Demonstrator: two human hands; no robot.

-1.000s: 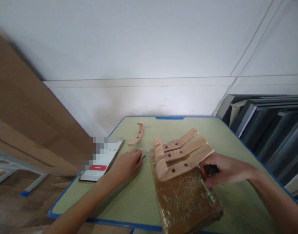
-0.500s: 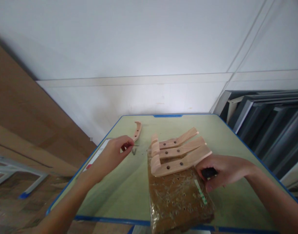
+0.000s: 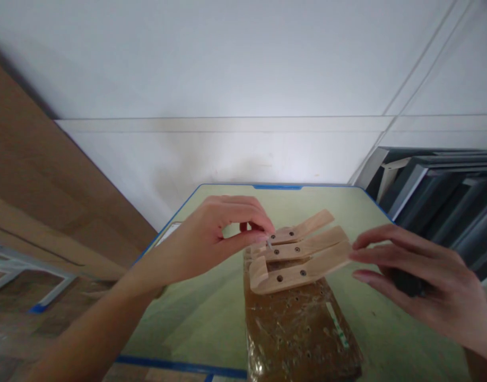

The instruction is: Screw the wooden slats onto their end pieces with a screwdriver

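**Left fingers pinch a tiny metal piece over the wooden pieces**

Look at the left hand's fingers [image 3: 249, 239]: thumb and forefinger are closed tight, tip to tip, on a small metal piece [image 3: 268, 243]. It is a thin sliver, too small to make out any further. It sits right above the left end of the three wooden pieces [image 3: 303, 246], close to the holes in the middle one. The left hand [image 3: 209, 241] arches over from the left, the other fingers curled loosely above the pinch.

On the other side, the right hand [image 3: 422, 286] comes in from the right edge. Its fingers [image 3: 361, 260] are stretched out nearly straight and a little apart, with a dark object [image 3: 406, 284] tucked in the palm beneath them. The fingertips are just at the flat end of the nearest wooden piece. Whether they touch it, I cannot tell.

The wooden pieces lie side by side, curled ends to the left, flat ends fanning right, each with two holes. They rest on a brown board [image 3: 299, 329] wrapped in clear film and peppered with holes, a pale label stuck on its right side. The board lies on the green desk [image 3: 203, 323] with its blue edge. A phone [image 3: 167, 233] peeks out behind the left wrist. Brown panels [image 3: 36, 175] lean at the left, and dark frames [image 3: 446, 180] are stacked at the right against the white wall.
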